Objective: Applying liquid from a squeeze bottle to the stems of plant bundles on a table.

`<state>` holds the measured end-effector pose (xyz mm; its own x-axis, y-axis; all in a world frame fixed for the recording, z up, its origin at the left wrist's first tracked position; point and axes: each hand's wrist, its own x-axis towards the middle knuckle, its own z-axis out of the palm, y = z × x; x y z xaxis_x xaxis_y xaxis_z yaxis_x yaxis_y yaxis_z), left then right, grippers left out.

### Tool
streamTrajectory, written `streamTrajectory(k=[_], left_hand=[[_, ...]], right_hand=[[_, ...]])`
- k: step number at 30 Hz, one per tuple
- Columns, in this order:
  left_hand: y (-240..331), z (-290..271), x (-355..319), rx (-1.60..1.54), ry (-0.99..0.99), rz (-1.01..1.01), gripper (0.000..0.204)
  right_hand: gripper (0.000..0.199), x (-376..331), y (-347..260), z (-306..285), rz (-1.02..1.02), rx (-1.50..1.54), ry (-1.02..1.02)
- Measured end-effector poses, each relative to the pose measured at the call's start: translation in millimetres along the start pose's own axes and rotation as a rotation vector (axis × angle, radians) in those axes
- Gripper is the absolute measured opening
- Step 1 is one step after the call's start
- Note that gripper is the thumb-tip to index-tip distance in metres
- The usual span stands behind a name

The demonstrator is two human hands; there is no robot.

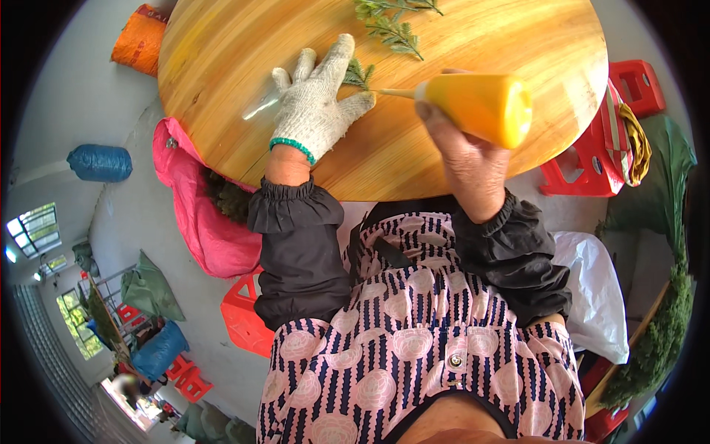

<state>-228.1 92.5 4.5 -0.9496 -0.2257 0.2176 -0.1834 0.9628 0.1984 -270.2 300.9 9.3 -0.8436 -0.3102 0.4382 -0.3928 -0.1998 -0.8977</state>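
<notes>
My left hand [316,95], in a white knitted glove with a green cuff edge, rests on the round wooden table [244,44] with its fingers spread. Between its thumb and forefinger lies a small green sprig [358,74], its stem end close to the thumb tip. Bare, my right hand [473,159] grips a yellow squeeze bottle [473,103] that is tilted on its side. The bottle's thin nozzle points left, its tip at the sprig's stem end by my left thumb. Farther back on the table lie more green sprigs [397,35].
A pink sack [194,214] with dark greenery stands left of the table, near a red stool [248,318]. More red stools [588,166], a white plastic bag [592,288] and a green sack [647,200] are on the right. An orange sack [140,41] sits far left.
</notes>
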Motion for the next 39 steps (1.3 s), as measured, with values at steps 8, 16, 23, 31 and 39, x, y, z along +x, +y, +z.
streamTrajectory(k=[8,16,23,31,39], left_hand=[[-12,13,-14,-0.212,0.317,0.008,0.036],[-64,-61,-151,0.096,0.576,-0.728,0.038],[-111,-65,-160,0.248,0.072,-0.836,0.048],[30,-33,13,-0.863,0.36,-0.37,0.039],[38,34,60,-0.285,0.301,-0.162,0.068]], right_hand=[[0.015,9,21,-38,0.206,0.489,0.295],[0.018,6,37,-44,0.245,0.532,0.305],[0.02,1,41,-45,0.28,0.581,0.368],[0.018,15,26,-48,0.218,0.603,0.409],[0.029,45,21,-29,0.117,0.36,0.289]])
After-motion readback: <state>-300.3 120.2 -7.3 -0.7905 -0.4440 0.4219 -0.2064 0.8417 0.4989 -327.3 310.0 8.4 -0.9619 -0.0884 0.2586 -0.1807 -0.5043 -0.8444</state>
